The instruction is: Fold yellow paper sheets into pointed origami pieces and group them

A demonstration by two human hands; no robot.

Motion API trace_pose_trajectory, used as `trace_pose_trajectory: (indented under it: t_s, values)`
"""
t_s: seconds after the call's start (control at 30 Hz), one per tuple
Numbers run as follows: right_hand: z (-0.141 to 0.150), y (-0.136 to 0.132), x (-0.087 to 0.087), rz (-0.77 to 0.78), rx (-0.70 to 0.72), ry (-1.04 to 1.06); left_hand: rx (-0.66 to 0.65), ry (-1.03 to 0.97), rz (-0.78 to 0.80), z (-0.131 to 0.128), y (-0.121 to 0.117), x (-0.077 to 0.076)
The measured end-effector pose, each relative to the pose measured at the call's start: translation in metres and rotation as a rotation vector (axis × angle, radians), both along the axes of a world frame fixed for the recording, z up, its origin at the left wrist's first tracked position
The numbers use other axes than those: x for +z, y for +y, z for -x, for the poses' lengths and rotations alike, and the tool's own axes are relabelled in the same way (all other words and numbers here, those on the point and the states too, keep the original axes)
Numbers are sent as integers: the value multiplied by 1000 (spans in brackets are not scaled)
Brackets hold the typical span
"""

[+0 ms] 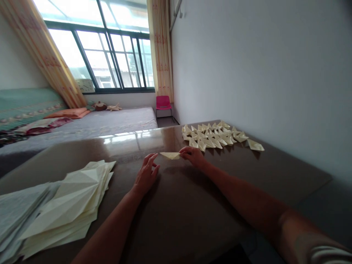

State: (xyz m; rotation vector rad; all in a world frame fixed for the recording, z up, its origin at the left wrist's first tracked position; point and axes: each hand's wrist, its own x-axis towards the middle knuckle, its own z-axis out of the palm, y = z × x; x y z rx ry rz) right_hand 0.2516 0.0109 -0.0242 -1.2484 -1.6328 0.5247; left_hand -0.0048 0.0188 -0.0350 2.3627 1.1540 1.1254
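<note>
Between my hands, just above the brown table (170, 205), is a small cream folded paper boat (171, 156), long and pointed. My right hand (193, 156) pinches its right end. Beside its left tip, my left hand (147, 172) has its fingers apart and holds nothing. Past my right hand, several cream folded paper boats (210, 137) stand close together in rows. One more paper boat (255, 145) sits apart at their right end. To the left lies a stack of creased cream paper sheets (74, 194).
A pile of greyish sheets (22, 209) lies at the table's left edge. White wall (255, 66) borders the right side. Beyond the table are a bed (129, 117), a pink chair (163, 103) and a window (110, 55) with patterned curtains (161, 47).
</note>
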Motion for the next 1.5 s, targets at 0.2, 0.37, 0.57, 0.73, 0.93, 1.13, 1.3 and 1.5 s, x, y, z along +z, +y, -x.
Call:
trace_pose_trajectory:
  t_s: [0.2, 0.37, 0.57, 0.73, 0.93, 1.13, 1.3, 1.5]
  values:
    - [-32, 30, 40, -14, -283, -146, -17, 29, 1, 4, 6, -6]
    - [-91, 72, 83, -17, -585, -353, -7, 69, 19, 3, 2, -5]
    - [-122, 105, 75, 83, -754, -598, 33, 154, 64, 2, -1, 0]
    - [-116, 126, 56, 151, -725, -731, 61, 187, 94, 1, -1, 3]
    - [-112, 125, 59, 197, -651, -793, 67, 189, 112, 2, 0, 2]
    - [-78, 92, 80, 87, -486, -777, 60, 165, 101, 3, 3, -3]
    - [5, 39, 40, 10, 53, -734, 66, 163, 31, 1, -8, 10]
    - [55, -4, -12, -127, 208, -705, 602, 432, -67, 42, -11, 53]
